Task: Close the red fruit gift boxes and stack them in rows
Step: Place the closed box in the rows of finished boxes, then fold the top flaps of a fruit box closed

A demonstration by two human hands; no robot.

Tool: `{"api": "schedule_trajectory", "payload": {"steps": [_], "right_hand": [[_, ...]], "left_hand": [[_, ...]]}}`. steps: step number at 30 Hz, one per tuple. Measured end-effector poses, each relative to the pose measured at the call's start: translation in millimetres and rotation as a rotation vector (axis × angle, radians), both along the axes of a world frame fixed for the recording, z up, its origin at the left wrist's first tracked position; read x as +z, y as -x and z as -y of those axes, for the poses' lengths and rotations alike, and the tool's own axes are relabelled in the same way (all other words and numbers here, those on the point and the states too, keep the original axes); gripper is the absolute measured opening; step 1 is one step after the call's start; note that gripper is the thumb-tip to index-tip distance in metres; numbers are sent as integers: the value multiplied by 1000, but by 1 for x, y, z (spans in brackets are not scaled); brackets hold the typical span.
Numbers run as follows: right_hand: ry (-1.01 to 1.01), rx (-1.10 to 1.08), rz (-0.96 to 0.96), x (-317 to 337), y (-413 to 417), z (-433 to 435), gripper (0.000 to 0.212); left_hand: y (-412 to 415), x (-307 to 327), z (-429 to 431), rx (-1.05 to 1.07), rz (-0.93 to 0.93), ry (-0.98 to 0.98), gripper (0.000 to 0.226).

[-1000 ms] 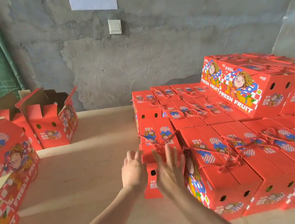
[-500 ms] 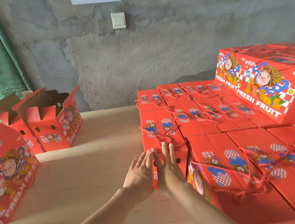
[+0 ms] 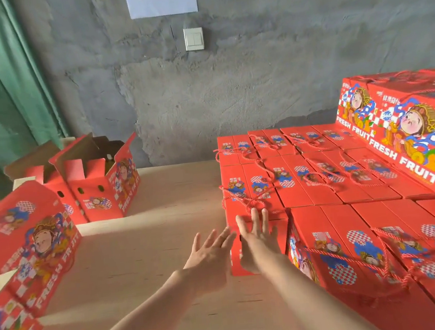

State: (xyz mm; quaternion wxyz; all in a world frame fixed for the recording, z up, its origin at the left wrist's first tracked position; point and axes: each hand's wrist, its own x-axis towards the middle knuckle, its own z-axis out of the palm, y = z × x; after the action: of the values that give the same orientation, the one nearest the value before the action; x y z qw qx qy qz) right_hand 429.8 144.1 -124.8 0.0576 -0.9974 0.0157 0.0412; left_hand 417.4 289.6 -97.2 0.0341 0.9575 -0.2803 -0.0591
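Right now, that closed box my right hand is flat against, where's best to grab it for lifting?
Probably the red rope handle lying on top of the closed box, taken from above. Neighbouring boxes hem it in on the right and behind, leaving only its left side and near end free.

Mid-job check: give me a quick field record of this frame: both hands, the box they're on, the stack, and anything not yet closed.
end box: closed, leftmost in the middle row, rope handle on top
left hand: open, fingers straight, fingertips at the left edge of its near face
right hand: open, flat against that near face
closed rows: packed side by side on the table
upper layer: begun at the far right
open boxes: two at far left, flaps up
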Motion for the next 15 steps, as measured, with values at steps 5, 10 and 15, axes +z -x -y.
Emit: {"api": "schedule_trajectory", "payload": {"steps": [5, 10, 15], "right_hand": [[103, -109, -163, 45, -7, -19, 77], [-101, 191, 211, 50, 32, -131, 50], [-595, 420, -51, 15, 132, -282, 40]], "left_hand": [[46, 7, -81, 67, 179, 197, 48], [99, 40, -176, 259, 264, 356, 24], [170, 66, -276, 422, 331, 576, 18]]}}
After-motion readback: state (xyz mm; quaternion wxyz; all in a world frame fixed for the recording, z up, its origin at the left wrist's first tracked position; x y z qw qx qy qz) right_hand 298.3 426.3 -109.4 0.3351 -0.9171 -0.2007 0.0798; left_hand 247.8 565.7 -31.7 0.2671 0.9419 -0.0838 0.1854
